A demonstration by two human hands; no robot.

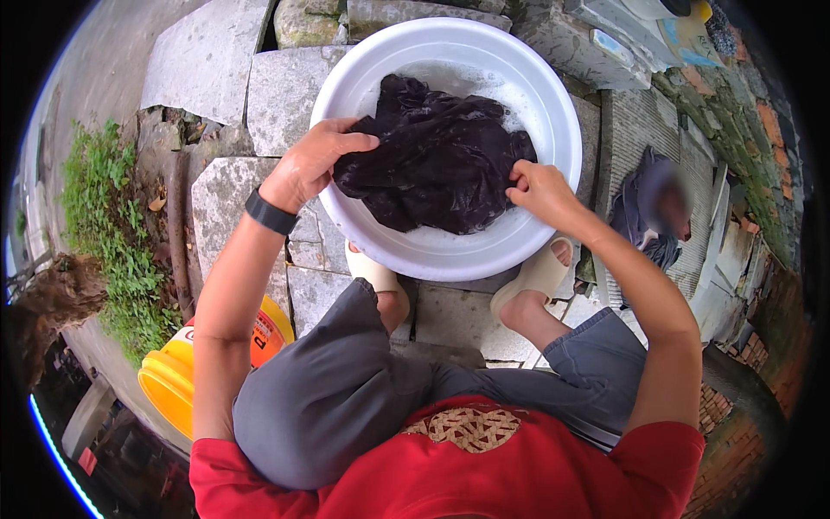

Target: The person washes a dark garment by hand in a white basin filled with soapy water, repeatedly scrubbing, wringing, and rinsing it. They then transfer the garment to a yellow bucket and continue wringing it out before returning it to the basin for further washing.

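A wet, dark garment [432,156], almost black, lies bunched in a big white plastic basin [560,112] with suds around it. My left hand [322,157] reaches over the basin's left rim and pinches the cloth's left edge between thumb and fingers. On the opposite side, my right hand [540,192] grips the cloth's right edge with bent fingertips. Between the two hands the fabric is spread and wrinkled. What kind of garment it is I cannot tell. Soapy water [519,95] shows mostly behind and to the right of it.
The basin stands on stone slabs [294,95] between my feet in pale slippers [536,277]. A yellow bucket [169,381] is beside my left arm. Green plants [108,225] grow at the left. More dark cloth [640,195] lies on a ridged slab [635,112] at the right.
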